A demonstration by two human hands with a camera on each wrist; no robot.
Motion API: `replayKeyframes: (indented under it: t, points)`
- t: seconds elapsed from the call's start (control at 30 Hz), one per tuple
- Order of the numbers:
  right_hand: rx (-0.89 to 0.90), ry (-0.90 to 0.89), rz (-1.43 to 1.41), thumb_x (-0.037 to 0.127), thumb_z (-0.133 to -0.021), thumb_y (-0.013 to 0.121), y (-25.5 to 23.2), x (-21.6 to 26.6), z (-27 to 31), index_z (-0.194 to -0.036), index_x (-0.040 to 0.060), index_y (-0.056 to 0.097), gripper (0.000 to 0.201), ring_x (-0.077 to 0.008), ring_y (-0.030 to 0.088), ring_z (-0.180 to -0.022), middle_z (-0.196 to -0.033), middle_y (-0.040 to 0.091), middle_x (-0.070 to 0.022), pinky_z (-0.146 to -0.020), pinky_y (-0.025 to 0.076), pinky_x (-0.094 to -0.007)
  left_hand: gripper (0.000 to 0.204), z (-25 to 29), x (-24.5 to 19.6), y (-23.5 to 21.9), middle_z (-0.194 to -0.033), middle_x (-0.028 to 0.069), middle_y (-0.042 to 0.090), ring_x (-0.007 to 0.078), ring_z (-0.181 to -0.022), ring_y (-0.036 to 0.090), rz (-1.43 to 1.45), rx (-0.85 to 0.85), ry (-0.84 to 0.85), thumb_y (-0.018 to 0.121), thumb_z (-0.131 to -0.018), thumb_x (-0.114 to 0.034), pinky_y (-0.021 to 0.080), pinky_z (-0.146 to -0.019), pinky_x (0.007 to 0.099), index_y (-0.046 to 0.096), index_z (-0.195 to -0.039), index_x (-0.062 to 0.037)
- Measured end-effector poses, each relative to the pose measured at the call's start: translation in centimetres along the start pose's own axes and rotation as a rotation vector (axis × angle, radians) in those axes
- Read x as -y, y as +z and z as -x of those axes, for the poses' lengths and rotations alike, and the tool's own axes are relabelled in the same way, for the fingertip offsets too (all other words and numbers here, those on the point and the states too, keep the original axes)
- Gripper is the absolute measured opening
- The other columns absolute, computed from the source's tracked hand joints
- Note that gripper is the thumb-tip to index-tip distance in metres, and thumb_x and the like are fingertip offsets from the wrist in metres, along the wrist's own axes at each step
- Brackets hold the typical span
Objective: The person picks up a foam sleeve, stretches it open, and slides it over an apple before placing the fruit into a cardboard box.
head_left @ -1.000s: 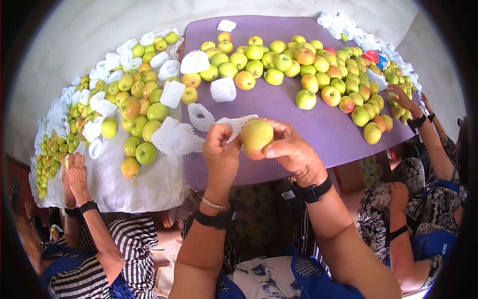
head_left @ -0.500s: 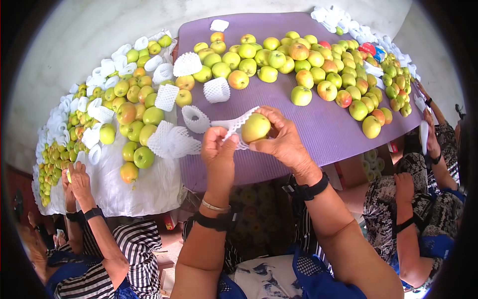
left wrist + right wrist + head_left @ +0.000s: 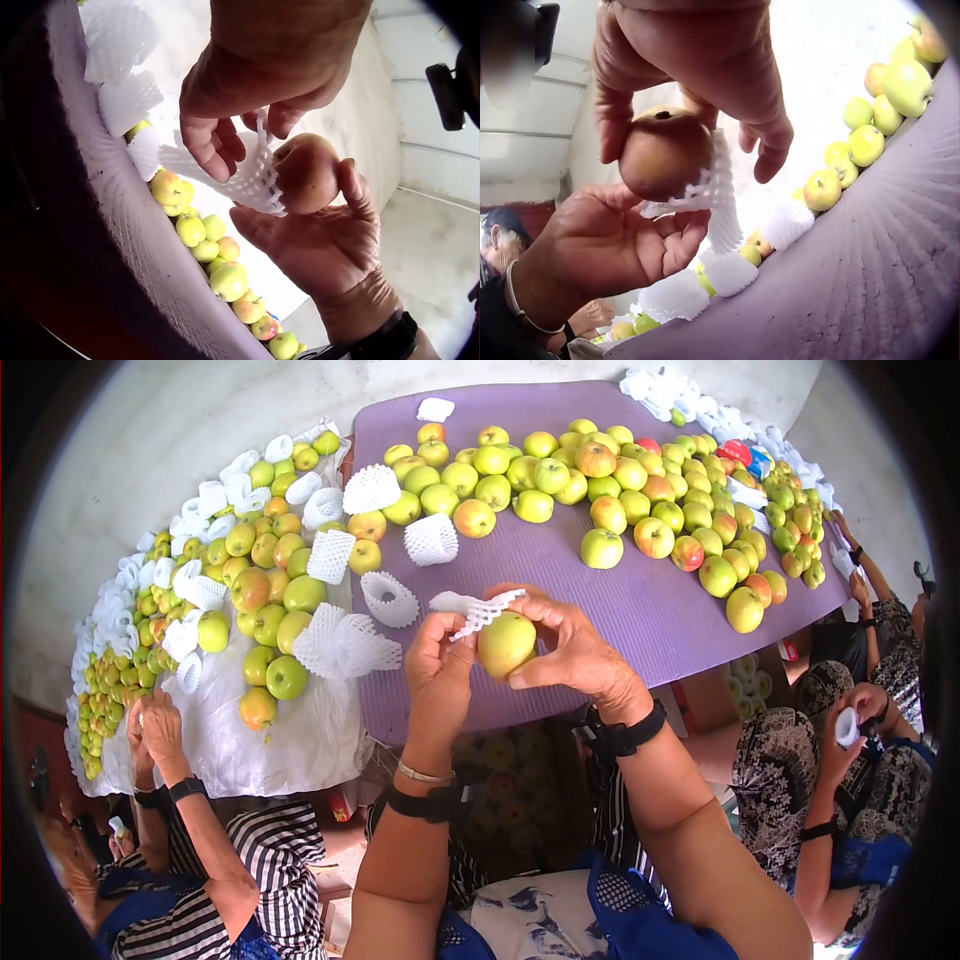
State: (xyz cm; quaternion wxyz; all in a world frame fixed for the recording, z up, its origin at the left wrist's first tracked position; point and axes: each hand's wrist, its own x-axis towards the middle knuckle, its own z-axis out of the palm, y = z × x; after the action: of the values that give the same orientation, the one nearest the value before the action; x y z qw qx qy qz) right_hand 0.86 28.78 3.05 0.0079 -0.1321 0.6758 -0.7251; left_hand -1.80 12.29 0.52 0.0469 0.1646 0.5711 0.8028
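In the head view, my right hand (image 3: pixel 580 655) grips a yellow-green apple (image 3: pixel 507 647) between thumb and fingers. Beside it my left hand (image 3: pixel 440 675) pinches the edge of a white foam net sleeve (image 3: pixel 482 610) with thumb and forefinger. The sleeve's mouth is stretched against the apple; in the left wrist view the netting (image 3: pixel 259 176) laps over one side of the apple (image 3: pixel 307 174). From the right wrist, the apple's stem hollow (image 3: pixel 664 115) faces up and the sleeve (image 3: pixel 724 202) trails off beyond it. Both hands are held above the table's near edge.
Many apples (image 3: pixel 550 475) are piled across the purple mat (image 3: pixel 470 575). Loose foam sleeves (image 3: pixel 390 600) lie to the left, near more apples on a white cloth (image 3: pixel 300 735). Boxed apples sit below the table. Other people work at both sides, a striped sleeve (image 3: pixel 165 920) at left.
The apple and sleeve have come together, and the sleeve now folds over the apple's upper left. My right hand has shifted slightly left. A person at right has brought a foam sleeve to their lap.
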Motion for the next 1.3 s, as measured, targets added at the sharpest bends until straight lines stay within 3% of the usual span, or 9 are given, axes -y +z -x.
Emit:
replayKeyframes:
  t: [0.2, 0.3, 0.4, 0.57, 0.8, 1.0, 1.03, 1.13, 1.3]
  points:
    - [-0.165, 0.185, -0.260, 0.005, -0.059, 0.075, -0.1, 0.3, 0.0, -0.106, -0.0032, 0.057, 0.051, -0.0113, 0.055, -0.086, -0.095, 0.058, -0.0043, -0.080, 0.046, -0.0254, 0.009, 0.4, 0.1, -0.3, -0.092, 0.0001, 0.054, 0.0062, -0.085, 0.049, -0.114, 0.058, 0.011, 0.057, -0.083, -0.001, 0.041, -0.075, 0.0214, 0.054, -0.092, -0.0021]
    - [-0.227, 0.101, 0.107, 0.008, -0.058, 0.076, 0.0, 0.2, -0.3, -0.104, -0.0055, 0.056, 0.052, -0.0186, 0.058, -0.089, -0.099, 0.058, -0.0109, -0.080, 0.047, -0.0295, 0.010, 0.4, 0.6, -0.3, -0.102, 0.0030, 0.052, 0.0084, -0.090, 0.049, -0.119, 0.054, 0.090, 0.058, -0.080, 0.003, 0.041, -0.078, 0.0223, 0.053, -0.087, -0.0024]
    - [-0.268, -0.216, 0.705, 0.010, -0.057, 0.077, 0.2, -1.2, -0.5, -0.101, -0.0072, 0.055, 0.052, -0.0313, 0.059, -0.093, -0.106, 0.055, -0.0204, -0.080, 0.048, -0.0348, 0.013, 0.2, 0.3, -0.3, -0.110, 0.0060, 0.049, 0.0108, -0.094, 0.049, -0.207, 0.024, 0.166, 0.058, -0.076, 0.006, 0.042, -0.081, 0.0236, 0.051, -0.083, -0.0026]
    - [-0.328, -0.170, 0.761, 0.010, -0.056, 0.076, 0.9, -1.3, -0.5, -0.099, -0.0070, 0.054, 0.051, -0.0397, 0.053, -0.101, -0.113, 0.050, -0.0265, -0.085, 0.046, -0.0391, 0.018, 0.9, 0.0, 0.4, -0.115, 0.0088, 0.048, 0.0137, -0.097, 0.050, -0.348, 0.095, 0.092, 0.057, -0.074, 0.009, 0.044, -0.080, 0.0249, 0.049, -0.083, -0.0036]
    - [-0.278, -0.312, 0.902, 0.005, -0.059, 0.074, 2.0, -1.4, -0.3, -0.106, -0.0024, 0.053, 0.051, -0.0395, 0.048, -0.109, -0.119, 0.046, -0.0244, -0.088, 0.045, -0.0380, 0.034, 0.3, 0.3, 0.8, -0.112, 0.0114, 0.050, 0.0164, -0.098, 0.054, 0.060, 0.007, -0.021, 0.060, -0.077, 0.005, 0.050, -0.078, 0.0268, 0.046, -0.108, 0.0000]
    - [-0.231, -0.239, 0.310, -0.003, -0.063, 0.071, 0.8, -0.9, -0.2, -0.108, 0.0085, 0.055, 0.048, -0.0275, 0.050, -0.110, -0.121, 0.048, -0.0152, -0.084, 0.046, -0.0323, 0.042, 0.0, 0.3, -0.3, -0.114, 0.0103, 0.052, 0.0179, -0.101, 0.054, 0.107, -0.052, -0.059, 0.058, -0.082, -0.004, 0.048, -0.085, 0.0325, 0.043, -0.121, 0.0006]
    - [-0.300, -0.218, 0.265, -0.005, -0.067, 0.069, 1.1, -0.9, -0.2, -0.107, 0.0109, 0.056, 0.045, -0.0189, 0.052, -0.105, -0.115, 0.052, -0.0099, -0.080, 0.046, -0.0286, 0.041, 0.0, 0.0, -0.3, -0.113, 0.0103, 0.053, 0.0181, -0.101, 0.055, 0.136, -0.068, -0.067, 0.058, -0.083, -0.006, 0.048, -0.085, 0.0330, 0.044, -0.121, 0.0005]
    - [-0.371, -0.090, 0.147, -0.006, -0.070, 0.067, 1.0, -2.2, -0.2, -0.106, 0.0099, 0.055, 0.042, -0.0145, 0.053, -0.098, -0.107, 0.054, -0.0059, -0.077, 0.046, -0.0263, 0.037, -0.3, 0.5, 0.1, -0.109, 0.0094, 0.053, 0.0170, -0.098, 0.056, 0.180, -0.051, -0.020, 0.058, -0.082, -0.005, 0.049, -0.085, 0.0304, 0.045, -0.116, 0.0005]
    - [-0.317, -0.136, 0.027, -0.010, -0.074, 0.058, 0.2, -2.5, -0.6, -0.120, 0.0060, 0.048, 0.049, -0.0088, 0.048, -0.084, -0.093, 0.048, 0.0011, -0.073, 0.044, -0.0227, 0.044, -0.2, 1.9, -0.5, -0.111, 0.0042, 0.050, 0.0125, -0.102, 0.049, -0.054, -0.048, 0.053, 0.059, -0.079, -0.010, 0.045, -0.087, 0.0288, 0.045, -0.121, -0.0029]
